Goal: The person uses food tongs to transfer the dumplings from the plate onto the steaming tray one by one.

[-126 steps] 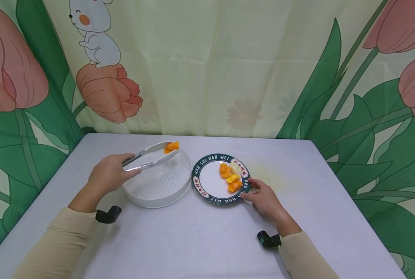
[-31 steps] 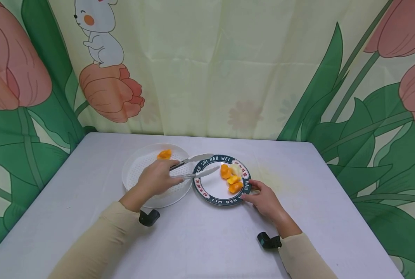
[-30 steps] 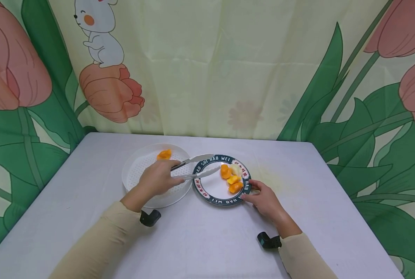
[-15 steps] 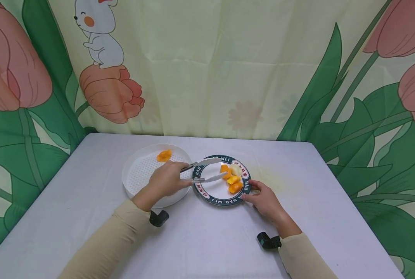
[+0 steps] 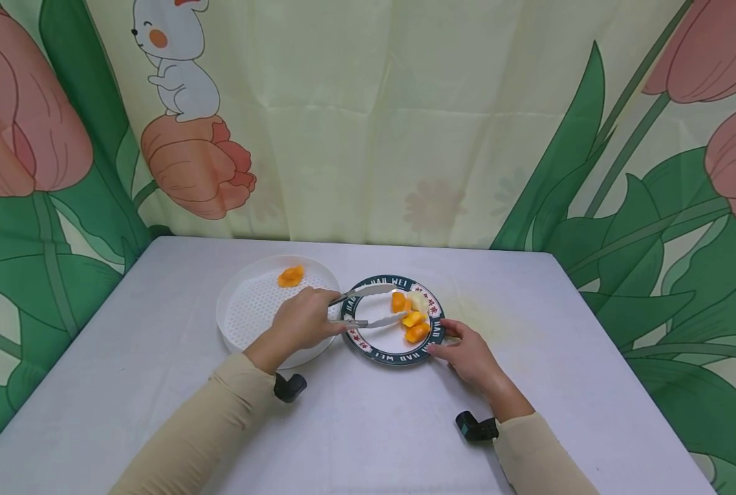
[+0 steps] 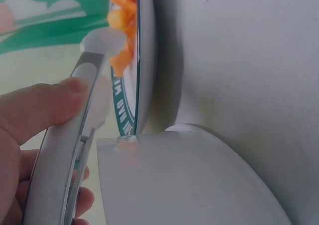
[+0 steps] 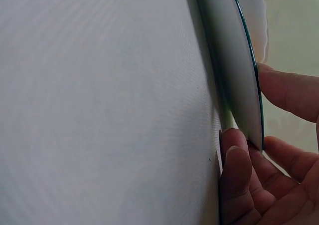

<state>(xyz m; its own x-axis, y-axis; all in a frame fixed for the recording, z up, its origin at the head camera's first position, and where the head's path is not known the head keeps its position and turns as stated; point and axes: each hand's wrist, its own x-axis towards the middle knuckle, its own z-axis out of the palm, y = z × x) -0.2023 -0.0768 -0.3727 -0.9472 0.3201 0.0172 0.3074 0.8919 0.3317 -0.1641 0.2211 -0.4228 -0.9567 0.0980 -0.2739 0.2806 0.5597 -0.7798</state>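
My left hand (image 5: 302,320) grips a pair of tongs (image 5: 380,321) with clear, pale tips. The tongs' arms are spread, and their tips lie over the plate, at an orange food piece (image 5: 399,301). A yellow piece (image 5: 413,318), another orange piece (image 5: 417,333) and a pale piece (image 5: 417,300) sit on the right half of the plate (image 5: 368,347), white with a dark green lettered rim. My right hand (image 5: 467,352) holds the plate's right rim, thumb on top; in the right wrist view, fingers (image 7: 237,170) reach beneath the plate's edge.
Left of the plate, close to its rim, stands a round white perforated tray (image 5: 250,316) with one orange piece (image 5: 290,276) near its back. My left forearm passes in front of this tray. A white cloth covers the table (image 5: 368,426); a printed curtain (image 5: 368,137) hangs behind it.
Earlier the tongs held an orange piece over the tray; that piece now lies in the tray. My left hand has since carried the spread tongs rightward over the plate. My right hand stays put.
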